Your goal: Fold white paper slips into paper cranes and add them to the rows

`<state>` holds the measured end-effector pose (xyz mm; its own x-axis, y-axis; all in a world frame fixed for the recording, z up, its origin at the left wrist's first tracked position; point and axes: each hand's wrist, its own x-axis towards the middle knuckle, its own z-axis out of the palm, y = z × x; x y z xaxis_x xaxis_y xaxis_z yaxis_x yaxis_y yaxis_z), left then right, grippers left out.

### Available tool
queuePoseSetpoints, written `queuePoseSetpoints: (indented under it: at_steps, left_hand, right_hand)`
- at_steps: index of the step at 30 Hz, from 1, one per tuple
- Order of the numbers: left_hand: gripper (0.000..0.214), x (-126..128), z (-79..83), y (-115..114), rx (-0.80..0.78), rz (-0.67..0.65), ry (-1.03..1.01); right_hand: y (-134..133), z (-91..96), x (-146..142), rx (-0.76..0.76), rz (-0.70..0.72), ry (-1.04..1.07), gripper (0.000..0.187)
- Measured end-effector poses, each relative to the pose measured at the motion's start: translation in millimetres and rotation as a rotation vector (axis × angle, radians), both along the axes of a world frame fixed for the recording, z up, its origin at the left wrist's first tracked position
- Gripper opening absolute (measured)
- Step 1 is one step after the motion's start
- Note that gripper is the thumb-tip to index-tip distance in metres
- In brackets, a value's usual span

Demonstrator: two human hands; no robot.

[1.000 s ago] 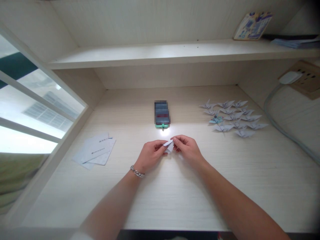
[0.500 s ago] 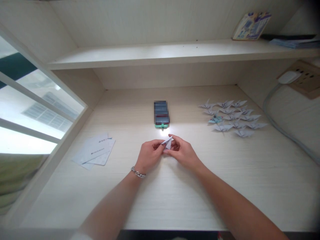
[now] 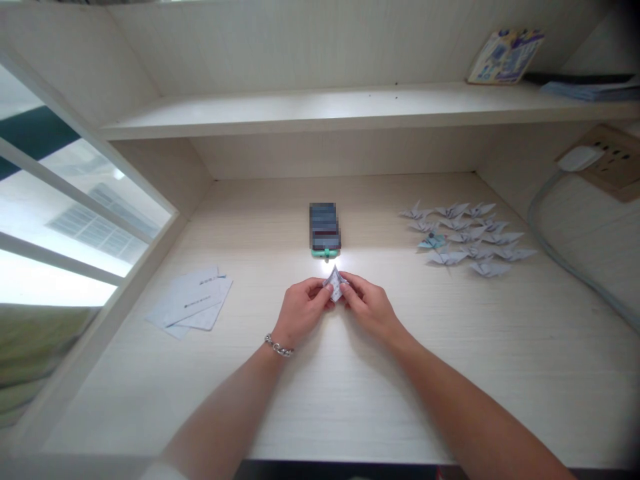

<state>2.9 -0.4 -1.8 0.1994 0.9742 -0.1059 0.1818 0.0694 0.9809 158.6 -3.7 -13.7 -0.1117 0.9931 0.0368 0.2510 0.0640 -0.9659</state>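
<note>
**Elbow room on this desk**

Clock centred on the small folded white paper (image 3: 335, 287) pinched between left hand (image 3: 300, 310) and right hand (image 3: 373, 308). Teal-cased phone (image 3: 325, 230) sits close at 12, a flock of pale folded paper cranes (image 3: 467, 237) at 2, and loose white paper sheets (image 3: 193, 307) at 9. The pale wooden desktop (image 3: 350, 400) is open from 3 round to 8.

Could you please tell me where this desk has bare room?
Bare desk lies between the paper sheets and the left hand, and between the right hand and the paper cranes. Crowded: the cranes, and the folded paper by the phone.
</note>
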Motion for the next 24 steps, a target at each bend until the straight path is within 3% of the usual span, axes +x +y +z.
queuePoseSetpoints:
  at_steps: [4, 10, 19, 24]
  left_hand:
    - [0.03, 1.5, -2.4, 0.7, -0.065, -0.012, -0.087]
    - [0.029, 0.3, -1.9, 2.2, -0.017, 0.031, -0.088]
    - [0.029, -0.4, 5.9, 1.9, -0.32, -0.029, -0.407]
    - [0.029, -1.8, 3.0, 2.6, -0.328, -0.032, -0.404]
  right_hand:
    - [2.0, -2.1, 0.1, -0.066, -0.003, 0.099, 0.032]
    - [2.3, -0.7, -0.4, -0.108, 0.041, 0.136, 0.025]
    - [6.0, 0.7, 2.4, -0.364, 0.057, 0.487, 0.03]
    - [5.7, -1.8, 0.7, -0.308, -0.004, 0.474, 0.03]
